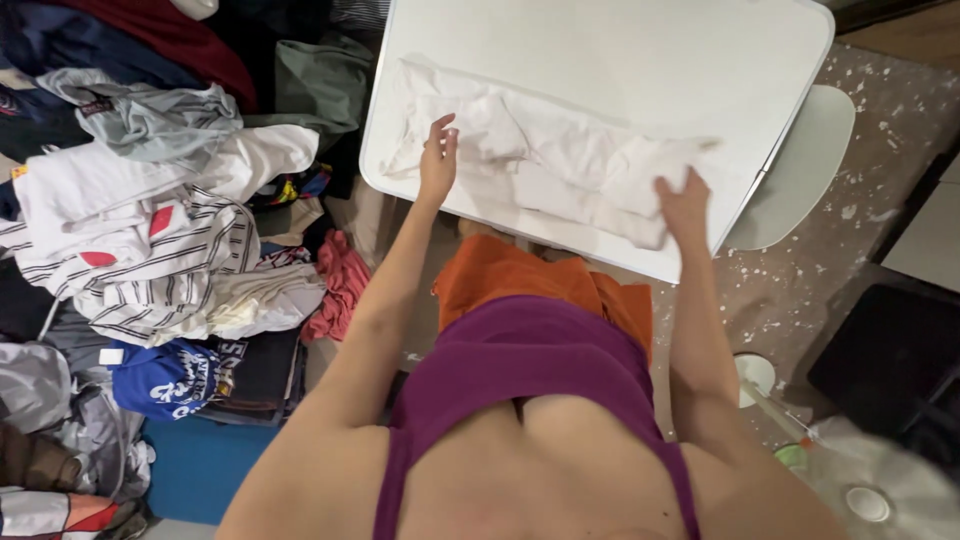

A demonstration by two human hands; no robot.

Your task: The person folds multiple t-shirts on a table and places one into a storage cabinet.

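Two hands work a white garment (560, 170) spread on the white table (620, 50). Over at nine o'clock sits a clothes pile (160, 230), striped shirt on top. Left hand (438, 160) rests flat, fingers loose; right hand (683, 205) pinches the cloth's edge at three o'clock.

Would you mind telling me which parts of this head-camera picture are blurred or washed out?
Head view: the white cloth nearly blends into the bright white table; the fan at lower right is smeared; both hands, left and right, are slightly soft; the clothes pile is sharper.
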